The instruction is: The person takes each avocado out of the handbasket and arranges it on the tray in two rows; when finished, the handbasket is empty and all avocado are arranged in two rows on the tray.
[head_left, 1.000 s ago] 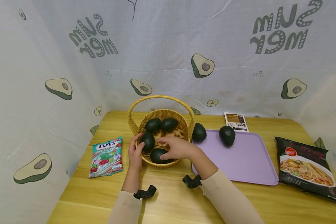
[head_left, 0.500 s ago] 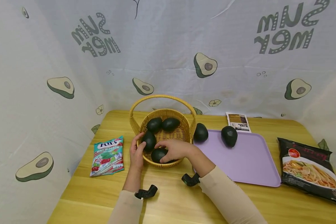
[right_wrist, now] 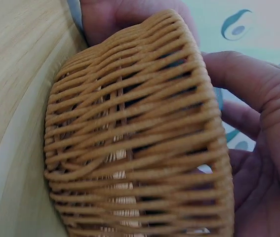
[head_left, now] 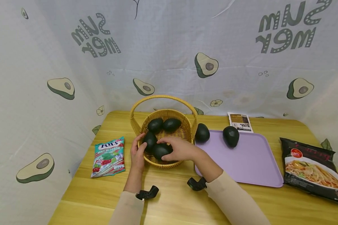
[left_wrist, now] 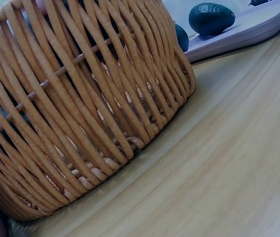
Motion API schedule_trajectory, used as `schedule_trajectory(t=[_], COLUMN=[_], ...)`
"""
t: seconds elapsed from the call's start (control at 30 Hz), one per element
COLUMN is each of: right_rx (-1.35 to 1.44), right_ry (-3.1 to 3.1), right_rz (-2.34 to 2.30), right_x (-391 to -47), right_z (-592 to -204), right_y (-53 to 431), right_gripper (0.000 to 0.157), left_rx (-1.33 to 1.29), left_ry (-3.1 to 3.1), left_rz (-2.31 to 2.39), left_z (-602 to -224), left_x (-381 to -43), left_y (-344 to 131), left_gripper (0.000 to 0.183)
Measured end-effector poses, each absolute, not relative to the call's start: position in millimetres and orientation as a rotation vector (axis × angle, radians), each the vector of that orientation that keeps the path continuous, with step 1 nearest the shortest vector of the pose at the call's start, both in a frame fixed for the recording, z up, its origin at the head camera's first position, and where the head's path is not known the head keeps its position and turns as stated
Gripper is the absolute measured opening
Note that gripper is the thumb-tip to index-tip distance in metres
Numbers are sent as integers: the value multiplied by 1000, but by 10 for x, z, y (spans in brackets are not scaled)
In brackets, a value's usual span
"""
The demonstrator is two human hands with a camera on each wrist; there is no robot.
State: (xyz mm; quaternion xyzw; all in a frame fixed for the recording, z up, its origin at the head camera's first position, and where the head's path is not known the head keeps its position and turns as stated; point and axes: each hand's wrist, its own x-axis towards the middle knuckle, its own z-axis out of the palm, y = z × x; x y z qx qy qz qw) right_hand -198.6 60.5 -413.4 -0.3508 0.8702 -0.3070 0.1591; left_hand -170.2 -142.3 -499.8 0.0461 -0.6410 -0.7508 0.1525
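One avocado [head_left: 159, 152] is pinched by the right hand [head_left: 181, 149], long axis roughly leftward from it, skin dark. Left hand [head_left: 136, 155] closure is unclear.

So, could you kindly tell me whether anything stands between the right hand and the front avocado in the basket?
Nothing visible does: in the head view, the right hand reaches into the basket and holds the front avocado.

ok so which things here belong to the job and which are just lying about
Likely in the job: basket; four avocados inside it; perhaps the purple tray and two other avocados

Apparently lying about: candy bag; noodle packet; small packet at the tray's far edge
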Motion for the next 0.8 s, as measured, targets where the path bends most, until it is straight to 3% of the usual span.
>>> schedule_trajectory(t=[0.8], right_rx=[-1002], right_ry=[2699], right_rz=[-1125], right_x=[-1651], right_z=[-3958], right_y=[1367], right_gripper=[66], left_rx=[128], left_ry=[-1795], left_rz=[-2173], left_z=[-5016], left_x=[-1711], left_y=[-1415], left_gripper=[42])
